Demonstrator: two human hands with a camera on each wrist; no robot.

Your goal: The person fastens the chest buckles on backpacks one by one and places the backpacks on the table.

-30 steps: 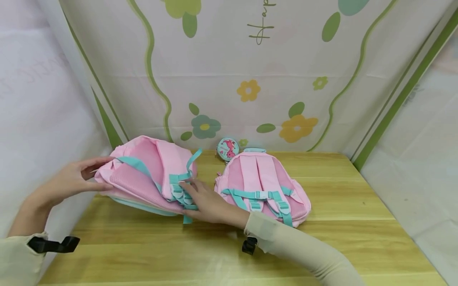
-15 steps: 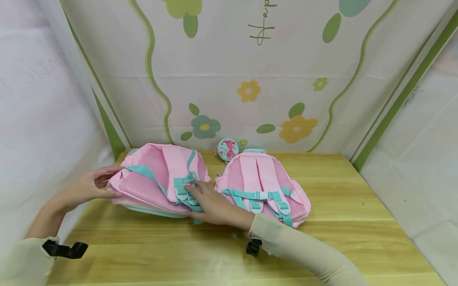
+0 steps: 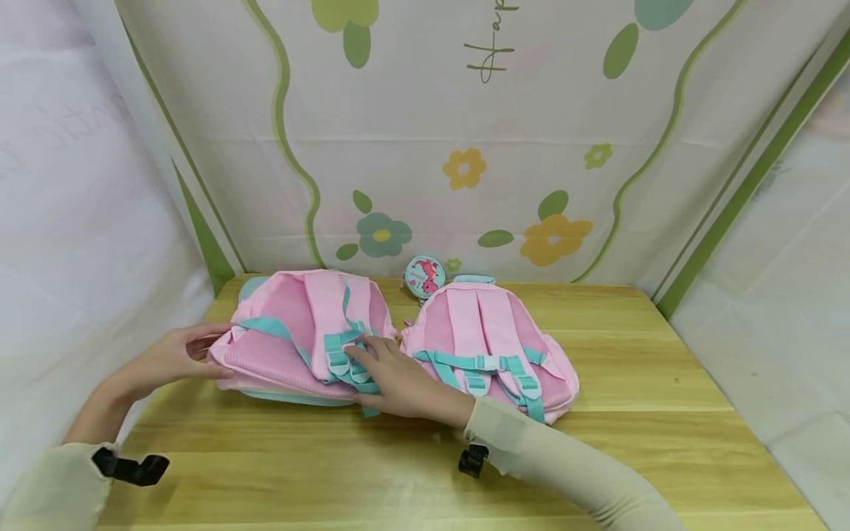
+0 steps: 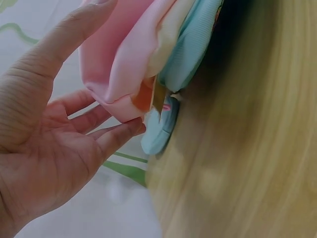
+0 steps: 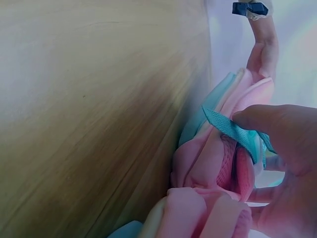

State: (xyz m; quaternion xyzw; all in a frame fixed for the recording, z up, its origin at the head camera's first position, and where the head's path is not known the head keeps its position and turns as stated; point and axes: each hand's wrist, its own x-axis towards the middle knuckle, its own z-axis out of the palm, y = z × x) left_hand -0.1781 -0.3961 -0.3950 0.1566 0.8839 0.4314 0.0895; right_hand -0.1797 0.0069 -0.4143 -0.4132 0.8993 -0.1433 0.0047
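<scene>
A pink backpack point(image 3: 265, 359) with teal straps lies on its front at the left of the table, back panel up. My left hand point(image 3: 174, 361) holds its left side; in the left wrist view, the thumb and fingers point(image 4: 119, 141) stand on either side of the pink fabric. At the lower right part of this backpack, my right hand point(image 3: 405, 380) grips the teal straps and buckles. The right wrist view has the thumb point(image 5: 252, 116) against a teal strap point(image 5: 228, 126), with the other fingers partly hidden behind the bag.
A second pink backpack point(image 3: 434, 332) lies back panel up, close to the first one's right side. A small round teal pouch point(image 3: 425, 276) with a pink picture sits behind it. Wooden table point(image 3: 319, 472) runs along the front. A patterned cloth backdrop point(image 3: 392, 169) rises behind.
The left backpack has shifted right and lowered onto the table, now nearly touching the other backpack. Both hands moved with it, the left hand farther. The second backpack stayed in place.
</scene>
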